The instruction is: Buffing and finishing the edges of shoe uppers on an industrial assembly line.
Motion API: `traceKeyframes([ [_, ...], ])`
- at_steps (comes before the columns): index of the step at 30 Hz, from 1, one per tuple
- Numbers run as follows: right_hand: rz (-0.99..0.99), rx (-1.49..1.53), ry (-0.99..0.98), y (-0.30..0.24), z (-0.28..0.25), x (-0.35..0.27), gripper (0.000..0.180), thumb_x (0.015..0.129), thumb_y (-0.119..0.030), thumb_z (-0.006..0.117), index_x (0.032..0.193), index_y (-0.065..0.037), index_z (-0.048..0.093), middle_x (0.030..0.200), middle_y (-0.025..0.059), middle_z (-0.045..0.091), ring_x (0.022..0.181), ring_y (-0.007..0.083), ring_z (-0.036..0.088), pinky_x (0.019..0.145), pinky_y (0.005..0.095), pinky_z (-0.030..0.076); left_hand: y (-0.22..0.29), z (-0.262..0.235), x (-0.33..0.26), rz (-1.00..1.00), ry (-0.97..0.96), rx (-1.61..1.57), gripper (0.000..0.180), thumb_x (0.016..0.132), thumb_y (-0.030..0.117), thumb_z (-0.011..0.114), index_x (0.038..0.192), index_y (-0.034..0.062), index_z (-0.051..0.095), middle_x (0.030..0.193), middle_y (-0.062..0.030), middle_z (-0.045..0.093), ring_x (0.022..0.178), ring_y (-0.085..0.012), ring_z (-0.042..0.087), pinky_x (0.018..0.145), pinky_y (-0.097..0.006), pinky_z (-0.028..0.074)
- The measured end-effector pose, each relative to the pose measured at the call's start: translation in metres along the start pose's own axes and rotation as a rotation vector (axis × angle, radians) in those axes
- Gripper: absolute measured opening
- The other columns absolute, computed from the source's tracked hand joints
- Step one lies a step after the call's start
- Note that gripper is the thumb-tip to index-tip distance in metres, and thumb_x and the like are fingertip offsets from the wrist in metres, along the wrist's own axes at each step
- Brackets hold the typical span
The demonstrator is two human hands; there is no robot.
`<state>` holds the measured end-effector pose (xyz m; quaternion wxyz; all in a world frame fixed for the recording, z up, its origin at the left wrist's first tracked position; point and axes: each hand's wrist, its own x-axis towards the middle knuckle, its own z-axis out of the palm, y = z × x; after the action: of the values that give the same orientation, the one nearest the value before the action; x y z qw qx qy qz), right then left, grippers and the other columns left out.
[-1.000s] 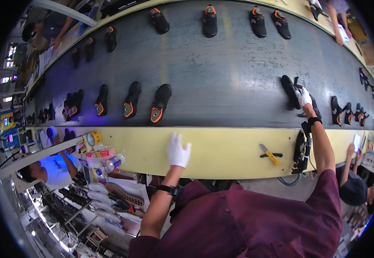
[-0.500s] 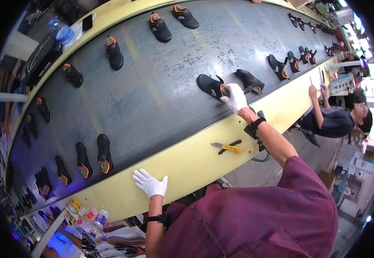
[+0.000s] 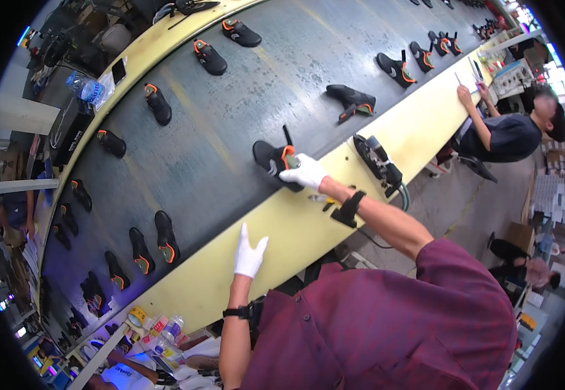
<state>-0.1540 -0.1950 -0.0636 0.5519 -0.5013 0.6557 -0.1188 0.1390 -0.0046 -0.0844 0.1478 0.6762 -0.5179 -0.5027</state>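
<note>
Right hand (image 3: 303, 173) in a white glove is gripping a black shoe (image 3: 275, 162) with orange trim — fingers closed over its heel end. The shoe is sitting on the dark belt (image 3: 230, 110), near the yellow ledge (image 3: 295, 234). Left hand (image 3: 249, 253), also gloved, is lying flat on the ledge — fingers spread, holding nothing. A black tool (image 3: 377, 159) is lying on the ledge just right of the shoe. More shoes are lying spaced along the belt. Another person (image 3: 500, 133) is leaning at the ledge farther right.
</note>
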Motion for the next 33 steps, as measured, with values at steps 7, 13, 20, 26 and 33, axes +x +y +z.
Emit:
traceKeyframes([
  [7,-0.381,-0.049,0.001,0.085,0.108,-0.118,0.042,0.09,-0.026,0.078,0.123,-0.001,0.072,0.112,0.0239,0.075,0.101,0.0413,0.073,0.093,0.046,0.058,0.024,0.058,-0.001,0.133,-0.011,-0.091,0.109,0.09,0.051,0.085,0.164,-0.0081,0.03,0.163,-0.0349,0.044,0.149,-0.0467,0.048,0.124,-0.049,0.038],
  [13,-0.255,-0.603,0.464,0.121,0.017,-0.115,0.025,0.084,-0.019,0.083,0.1,-0.004,0.071,0.101,0.0217,0.069,0.098,0.0425,0.067,0.085,0.0534,0.053,0.01,0.062,-0.021,0.024,0.057,0.312,0.103,0.086,0.032,0.087,0.167,-0.0005,0.031,0.16,-0.025,0.051,0.143,-0.044,0.053,0.12,-0.051,0.04],
  [20,-0.273,-0.933,0.278,0.166,-0.023,-0.104,0.018,0.084,-0.017,0.08,0.096,-0.008,0.07,0.1,0.0177,0.071,0.097,0.0396,0.069,0.084,0.051,0.053,0.03,0.044,-0.016,0.39,-0.079,0.561,0.093,0.085,0.014,0.085,0.164,0.0059,0.037,0.149,-0.0196,0.062,0.143,-0.0374,0.055,0.126,-0.059,0.031],
  [26,-0.342,-0.706,0.209,0.166,-0.015,-0.101,0.015,0.093,-0.014,0.069,0.106,-0.007,0.067,0.106,0.024,0.069,0.092,0.0458,0.071,0.08,0.0539,0.058,0.023,0.038,-0.021,0.373,0.005,0.406,0.069,0.081,0.014,0.088,0.141,0.0041,0.056,0.133,-0.0189,0.068,0.126,-0.0413,0.063,0.122,-0.056,0.036],
  [33,-0.627,-0.742,-0.111,0.086,0.018,-0.124,0.021,0.09,-0.006,0.063,0.11,-0.009,0.067,0.096,0.0171,0.072,0.089,0.0411,0.073,0.073,0.0512,0.058,0.019,0.029,-0.01,0.5,-0.024,0.441,0.068,0.083,0.013,0.085,0.143,0.0089,0.053,0.138,-0.0164,0.065,0.132,-0.0385,0.06,0.123,-0.057,0.033],
])
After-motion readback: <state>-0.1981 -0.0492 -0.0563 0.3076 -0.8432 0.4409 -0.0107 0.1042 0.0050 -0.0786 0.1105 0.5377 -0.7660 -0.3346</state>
